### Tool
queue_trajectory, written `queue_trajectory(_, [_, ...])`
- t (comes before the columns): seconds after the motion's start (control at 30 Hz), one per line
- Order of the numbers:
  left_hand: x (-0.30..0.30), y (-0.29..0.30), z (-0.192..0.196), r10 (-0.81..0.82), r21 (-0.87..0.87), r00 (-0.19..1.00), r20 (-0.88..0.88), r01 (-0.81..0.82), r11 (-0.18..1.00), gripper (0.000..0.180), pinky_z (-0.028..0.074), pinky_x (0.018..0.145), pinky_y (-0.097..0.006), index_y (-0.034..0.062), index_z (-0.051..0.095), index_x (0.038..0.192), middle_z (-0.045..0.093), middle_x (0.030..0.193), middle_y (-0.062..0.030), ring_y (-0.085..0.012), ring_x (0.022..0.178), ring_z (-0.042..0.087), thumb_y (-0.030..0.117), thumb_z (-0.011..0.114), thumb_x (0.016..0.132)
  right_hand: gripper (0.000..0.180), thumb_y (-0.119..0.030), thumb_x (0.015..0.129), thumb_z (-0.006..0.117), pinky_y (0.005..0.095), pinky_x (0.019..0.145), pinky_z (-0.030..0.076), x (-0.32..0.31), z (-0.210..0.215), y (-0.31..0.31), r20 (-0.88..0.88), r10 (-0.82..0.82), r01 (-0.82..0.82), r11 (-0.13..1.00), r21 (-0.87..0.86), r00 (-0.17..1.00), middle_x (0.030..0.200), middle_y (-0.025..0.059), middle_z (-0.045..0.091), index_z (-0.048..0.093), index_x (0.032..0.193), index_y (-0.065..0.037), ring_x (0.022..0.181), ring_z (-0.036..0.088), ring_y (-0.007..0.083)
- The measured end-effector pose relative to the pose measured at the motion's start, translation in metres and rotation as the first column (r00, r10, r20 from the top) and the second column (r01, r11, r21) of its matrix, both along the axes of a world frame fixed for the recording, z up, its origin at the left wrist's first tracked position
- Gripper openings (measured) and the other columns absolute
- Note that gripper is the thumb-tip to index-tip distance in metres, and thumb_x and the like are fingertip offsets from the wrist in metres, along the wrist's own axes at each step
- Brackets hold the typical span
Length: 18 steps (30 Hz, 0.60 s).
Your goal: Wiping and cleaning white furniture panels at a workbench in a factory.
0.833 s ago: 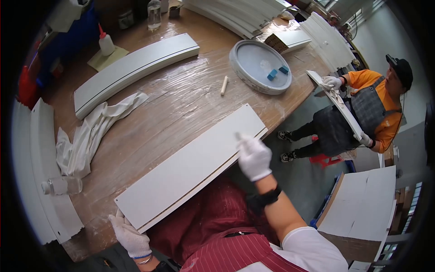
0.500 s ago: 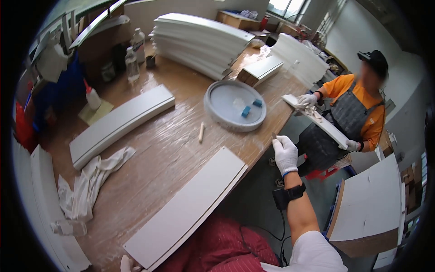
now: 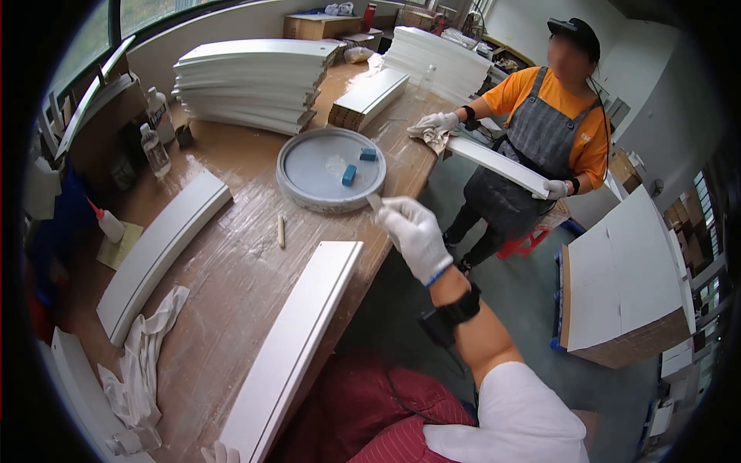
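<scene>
My right hand (image 3: 415, 234), in a white glove, is raised over the table's right edge and pinches a small pale stick (image 3: 374, 202). The stick's tip is at the near rim of a round grey tray (image 3: 295, 179), which holds two blue blocks (image 3: 349, 175). A long white panel (image 3: 301, 339) lies on the wooden table (image 3: 231, 270), running toward me from below the tray. My left hand (image 3: 215, 453) shows only as gloved fingertips at the bottom edge, by the panel's near end. A short wooden dowel (image 3: 281, 230) lies left of the panel.
A curved white panel (image 3: 154, 255) and a white rag (image 3: 143, 363) lie at the left. Stacked white panels (image 3: 247, 81) and bottles (image 3: 154, 147) stand at the back. A person in an orange shirt (image 3: 552, 116) wipes a white panel (image 3: 498, 166). White boards (image 3: 617, 293) stand at the right.
My right hand has left the long panel's far edge and moved up to the grey tray with the stick. My view has lifted toward the back of the table.
</scene>
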State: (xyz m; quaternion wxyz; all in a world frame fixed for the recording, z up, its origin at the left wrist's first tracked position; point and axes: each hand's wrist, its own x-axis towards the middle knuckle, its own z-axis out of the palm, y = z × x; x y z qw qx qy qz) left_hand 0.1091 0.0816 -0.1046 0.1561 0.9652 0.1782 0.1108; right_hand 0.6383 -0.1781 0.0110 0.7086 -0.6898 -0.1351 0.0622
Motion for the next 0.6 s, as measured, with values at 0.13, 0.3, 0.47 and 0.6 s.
queue_trajectory(0.13, [0.004,0.002,-0.001,0.109,-0.644,0.979,0.173,0.029,0.765,0.076,0.033,0.121,-0.052,-0.0018,0.045,0.153,0.048,0.155,-0.023,-0.0405,0.144,0.043,0.054,0.057,0.103,0.018,-0.022,0.104,0.06,0.0203,0.048,0.036,-0.028,-0.044,-0.026,-0.207,0.027,-0.027,1.0,0.004,0.978,0.075,-0.0051,0.062,0.065,0.096,-0.006,0.054,0.047,0.0022])
queue_trajectory(0.3, [0.038,0.008,-0.018,0.26,-0.813,0.935,0.24,0.048,0.58,0.076,0.035,0.12,-0.051,-0.0032,0.044,0.152,0.049,0.154,-0.0222,-0.0388,0.142,0.045,0.054,0.054,0.104,0.023,-0.024,0.108,0.049,0.0229,0.044,0.042,-0.045,-0.04,-0.028,-0.197,0.039,-0.021,0.995,0.093,0.98,0.086,0.0086,0.074,0.058,0.101,-0.005,0.051,0.054,0.0085])
queue_trajectory(0.47, [0.053,-0.003,-0.045,0.44,-0.951,0.887,0.136,-0.007,0.308,0.075,0.037,0.119,-0.049,-0.0047,0.043,0.152,0.05,0.153,-0.0214,-0.0371,0.141,0.048,0.054,0.051,0.106,0.016,-0.018,0.106,0.048,0.0246,0.051,0.048,0.003,0.016,-0.031,0.075,-0.193,0.164,0.945,0.282,0.978,0.075,0.002,0.065,0.057,0.095,-0.01,0.057,0.056,0.0092])
queue_trajectory(0.6, [-0.036,-0.043,-0.024,0.641,-0.981,0.759,-0.113,-0.187,0.049,0.074,0.039,0.118,-0.048,-0.0059,0.043,0.152,0.051,0.152,-0.0208,-0.0357,0.139,0.049,0.053,0.048,0.107,0.008,-0.014,0.101,0.055,0.0199,0.043,0.038,-0.015,0.064,-0.019,0.051,0.006,-0.026,0.914,0.406,0.999,0.076,-0.0001,0.064,0.059,0.096,-0.009,0.049,0.048,0.0039])
